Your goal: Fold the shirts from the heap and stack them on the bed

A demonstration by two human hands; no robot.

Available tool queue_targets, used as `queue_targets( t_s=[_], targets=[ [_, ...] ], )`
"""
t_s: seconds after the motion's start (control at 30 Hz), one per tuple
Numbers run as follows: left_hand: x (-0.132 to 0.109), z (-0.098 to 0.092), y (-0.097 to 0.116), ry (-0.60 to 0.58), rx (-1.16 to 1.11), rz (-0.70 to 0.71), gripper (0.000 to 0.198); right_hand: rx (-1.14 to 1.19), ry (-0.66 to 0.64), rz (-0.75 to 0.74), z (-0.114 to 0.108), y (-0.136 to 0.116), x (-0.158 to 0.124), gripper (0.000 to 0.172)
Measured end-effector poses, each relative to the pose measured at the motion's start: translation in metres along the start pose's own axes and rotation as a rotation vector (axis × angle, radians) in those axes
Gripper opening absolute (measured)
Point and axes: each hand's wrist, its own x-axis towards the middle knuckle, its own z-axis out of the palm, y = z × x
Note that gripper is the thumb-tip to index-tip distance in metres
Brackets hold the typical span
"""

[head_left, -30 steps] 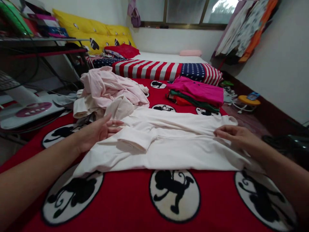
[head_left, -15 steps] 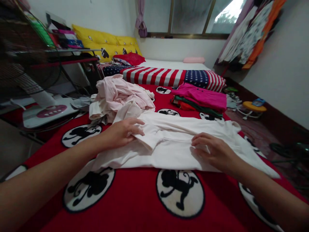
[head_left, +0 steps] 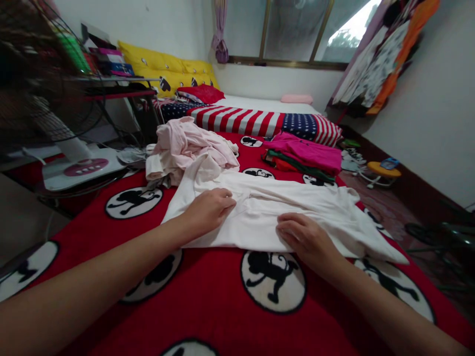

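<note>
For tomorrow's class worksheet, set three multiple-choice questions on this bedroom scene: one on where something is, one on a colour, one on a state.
1. Where does the right hand rest?
A) on the yellow stool
B) on the white garment
C) on the window sill

2. What colour is the top garment of the folded stack?
A) yellow
B) orange
C) magenta

3. How does the pale pink clothing lie?
A) in a loose heap
B) folded square
C) on a hanger

Answers:
1 B, the fingers lie on the white cloth near its front edge.
2 C, magenta cloth covers the top of the stack.
3 A, crumpled folds bunch together beyond the white garment.
</note>
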Motion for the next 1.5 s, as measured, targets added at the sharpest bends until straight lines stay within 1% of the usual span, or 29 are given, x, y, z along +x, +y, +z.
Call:
queue_targets(
  t_s=[0.03,0.1,0.2,0.23,0.3,0.37,0.4,0.43,0.47,0.53,0.6,0.63,0.67,0.73,0.8,0.87,0.93,0.97,1.0,1.03,1.1,1.13,1.2,1.27,1.3,1.37,1.43,1.5],
  targets=[
    [-0.004,0.005,-0.004,0.008,0.013,-0.005,0.027,0.032,0.005,0.020,0.001,0.000,0.003,0.019],
    [-0.011,0.012,-0.016,0.024,0.029,-0.034,0.037,0.092,0.024,0.062,0.005,-0.003,0.012,0.017],
    [-0.020,0.014,-0.027,0.027,0.048,-0.097,0.045,0.207,0.063,0.155,0.019,-0.015,0.037,0.014],
    [-0.023,0.013,-0.029,0.032,0.061,-0.127,0.046,0.256,0.074,0.203,0.025,-0.021,0.048,0.019],
    [-0.028,0.010,-0.030,0.069,0.090,-0.217,0.049,0.308,0.088,0.305,0.038,-0.034,0.071,0.039],
    [-0.032,0.006,-0.032,0.117,0.089,-0.316,0.052,0.265,0.106,0.378,0.048,-0.043,0.092,0.057],
    [-0.033,0.004,-0.033,0.139,0.067,-0.353,0.051,0.221,0.113,0.394,0.052,-0.045,0.101,0.060],
    [-0.034,0.003,-0.036,0.161,0.030,-0.378,0.048,0.183,0.117,0.396,0.055,-0.045,0.109,0.055],
    [-0.035,0.002,-0.038,0.189,-0.013,-0.394,0.043,0.166,0.125,0.384,0.057,-0.043,0.115,0.045],
    [-0.037,0.004,-0.042,0.265,-0.081,-0.402,0.034,0.202,0.181,0.310,0.060,-0.037,0.124,0.026],
    [-0.039,0.006,-0.042,0.334,-0.071,-0.402,0.029,0.259,0.275,0.211,0.063,-0.029,0.127,0.023],
    [-0.041,0.007,-0.042,0.336,-0.031,-0.410,0.029,0.261,0.299,0.184,0.065,-0.026,0.128,0.024],
    [-0.042,0.008,-0.040,0.312,0.028,-0.423,0.030,0.234,0.292,0.185,0.066,-0.024,0.127,0.024],
    [-0.043,0.006,-0.033,0.234,0.172,-0.447,0.030,0.124,0.196,0.242,0.069,-0.023,0.126,0.023],
    [-0.040,0.000,-0.024,0.197,0.303,-0.424,0.030,0.028,0.109,0.285,0.069,-0.028,0.124,0.024],
    [-0.032,-0.006,-0.014,0.217,0.330,-0.328,0.029,-0.002,0.129,0.248,0.068,-0.034,0.122,0.029],
    [-0.021,-0.007,-0.004,0.216,0.235,-0.202,0.034,-0.004,0.207,0.179,0.066,-0.038,0.119,0.036],
    [-0.015,-0.004,0.000,0.193,0.169,-0.156,0.039,0.005,0.223,0.144,0.066,-0.038,0.115,0.038],
    [-0.010,0.001,0.003,0.147,0.115,-0.132,0.045,0.029,0.209,0.109,0.064,-0.036,0.111,0.038],
    [-0.005,0.007,0.004,0.085,0.084,-0.131,0.050,0.072,0.172,0.073,0.062,-0.032,0.105,0.038],
    [0.000,0.022,0.004,-0.040,0.106,-0.175,0.058,0.176,0.115,0.013,0.050,-0.018,0.089,0.035],
    [0.000,0.028,0.003,-0.086,0.138,-0.193,0.060,0.211,0.129,0.002,0.040,-0.008,0.079,0.033],
    [-0.001,0.037,0.001,-0.125,0.189,-0.198,0.060,0.194,0.244,0.061,0.010,0.014,0.055,0.028],
    [-0.004,0.039,0.002,-0.101,0.209,-0.187,0.057,0.084,0.346,0.227,-0.026,0.039,0.027,0.022],
    [-0.005,0.039,0.004,-0.075,0.212,-0.174,0.053,0.021,0.351,0.329,-0.044,0.052,0.012,0.021],
    [-0.005,0.038,0.013,0.001,0.203,-0.103,0.042,-0.130,0.312,0.511,-0.074,0.078,-0.018,0.024],
    [-0.001,0.038,0.029,0.063,0.127,0.048,0.033,-0.219,0.252,0.621,-0.091,0.100,-0.043,0.027],
    [0.005,0.042,0.050,0.056,-0.024,0.224,0.028,-0.217,0.197,0.672,-0.096,0.114,-0.060,0.034]
  ],
)
